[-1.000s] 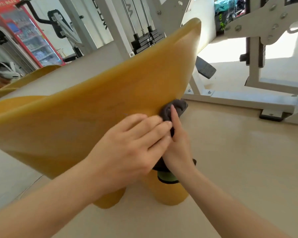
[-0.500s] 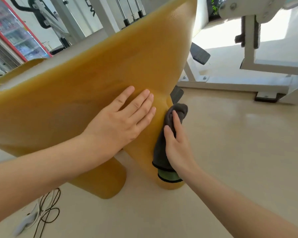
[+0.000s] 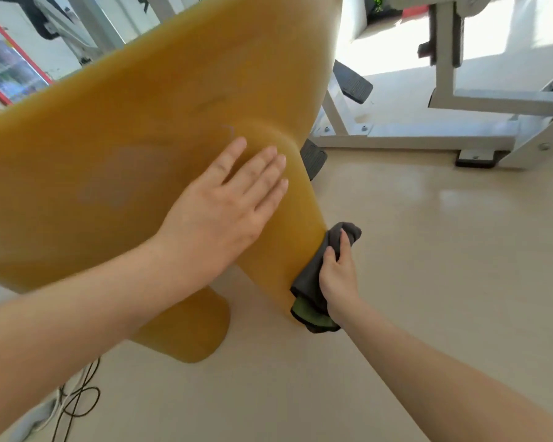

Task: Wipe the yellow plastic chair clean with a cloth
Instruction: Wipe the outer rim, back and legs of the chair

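Nearest, at the lower left, loose black cables (image 3: 77, 400) lie on the pale floor (image 3: 444, 250), well clear of the work. Just beyond them the right hand (image 3: 337, 277) grips the grey cloth (image 3: 310, 279), thumb and curled fingers bunching it and pressing it against the right-hand face of one leg (image 3: 296, 218) of the yellow chair (image 3: 125, 148). The chair is tipped over, its broad underside facing the camera and filling the left and centre of the view. The left hand (image 3: 224, 212) rests flat on that surface, fingers straight and spread, just left of where the leg springs from the body, and appears to be bracing the chair.

The leg's long axis slants from far and upper left down to near and lower right. The cloth lies along it, with its green-lined lower end close to the leg's foot. The right hand is the nearer one to that foot, so any further stroke probably follows this axis. A second leg (image 3: 189, 330) stands to the left, apart from the cloth.

To the right of the leg the floor is open, with room for the elbow to swing. Farther off stands a white gym frame (image 3: 412, 140), with a black footplate (image 3: 313, 157) just behind the chair's edge, which could catch a wide upward stroke.
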